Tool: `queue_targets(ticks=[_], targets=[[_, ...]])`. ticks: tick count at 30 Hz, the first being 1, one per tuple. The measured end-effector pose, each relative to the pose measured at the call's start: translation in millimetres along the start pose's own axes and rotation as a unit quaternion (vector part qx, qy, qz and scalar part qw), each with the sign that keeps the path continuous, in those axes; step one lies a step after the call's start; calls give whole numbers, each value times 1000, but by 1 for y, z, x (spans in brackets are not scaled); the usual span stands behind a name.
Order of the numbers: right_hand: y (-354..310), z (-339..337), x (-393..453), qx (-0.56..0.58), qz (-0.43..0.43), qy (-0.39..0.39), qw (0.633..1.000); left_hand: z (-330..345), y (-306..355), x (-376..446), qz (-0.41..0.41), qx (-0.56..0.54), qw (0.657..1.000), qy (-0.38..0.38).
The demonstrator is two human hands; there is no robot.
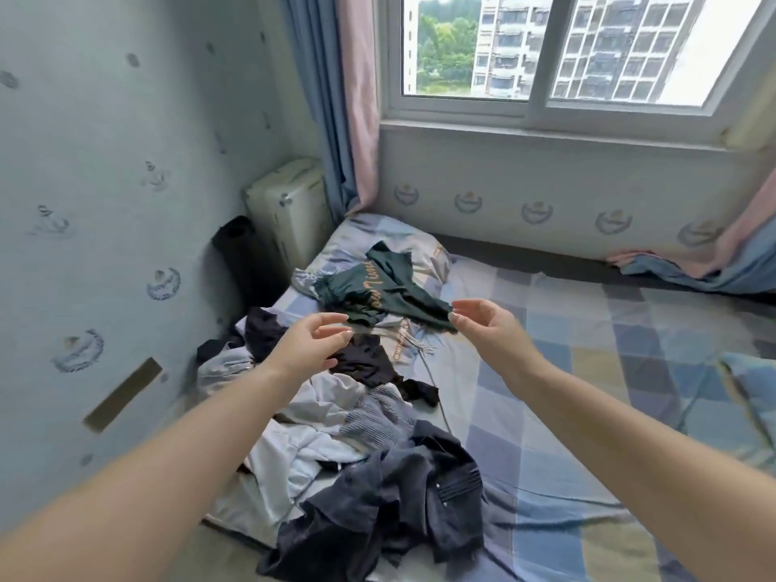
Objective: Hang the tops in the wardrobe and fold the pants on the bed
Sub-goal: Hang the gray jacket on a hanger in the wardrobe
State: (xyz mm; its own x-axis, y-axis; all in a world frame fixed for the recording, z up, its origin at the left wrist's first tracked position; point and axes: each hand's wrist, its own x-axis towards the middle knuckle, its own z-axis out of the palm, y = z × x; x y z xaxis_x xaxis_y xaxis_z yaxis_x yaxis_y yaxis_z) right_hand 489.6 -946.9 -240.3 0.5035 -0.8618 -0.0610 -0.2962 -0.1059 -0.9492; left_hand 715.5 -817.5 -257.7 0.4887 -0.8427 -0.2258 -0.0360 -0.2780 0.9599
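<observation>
Head view looked down over the bed (588, 371), and every place below is given from it. Nearest, at the bed's near left edge, lay a crumpled dark grey garment (403, 510). Just beyond it on the bed sat a heap of pale grey and white clothes (319, 417), with black pieces (369, 363) lying on top. Above that heap both bare arms reached forward. The left hand (310, 342) hovered over the black pieces with its fingers loosely spread and gently bent, gripping nothing. The right hand (487, 325) hung beside it, well apart, fingers likewise relaxed and spread, its fingertips close to a dark green garment (378, 291); whether they touched it could not be told. That green garment, with pale lettering, lay further up the bed, partly over the pillow (378, 237). Past the bed's far side stood the window (546, 52).
</observation>
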Motion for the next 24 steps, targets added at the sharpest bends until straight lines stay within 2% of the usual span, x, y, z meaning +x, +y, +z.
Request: queue_targets(ticks=[4,9,16,24], targets=[[3,25,30,-5,10,-16,1000,-28,-9,29,-14,-11,999,30],[7,69,66,-23,28,-20,999,-75,-29,69,-27,-13,999,31],[34,178,131,-30,89,-2,996,-172,-78,146,-78,-9,996,41],[92,303,192,-69,150,-41,986,-258,-158,212,-163,8,984,64]])
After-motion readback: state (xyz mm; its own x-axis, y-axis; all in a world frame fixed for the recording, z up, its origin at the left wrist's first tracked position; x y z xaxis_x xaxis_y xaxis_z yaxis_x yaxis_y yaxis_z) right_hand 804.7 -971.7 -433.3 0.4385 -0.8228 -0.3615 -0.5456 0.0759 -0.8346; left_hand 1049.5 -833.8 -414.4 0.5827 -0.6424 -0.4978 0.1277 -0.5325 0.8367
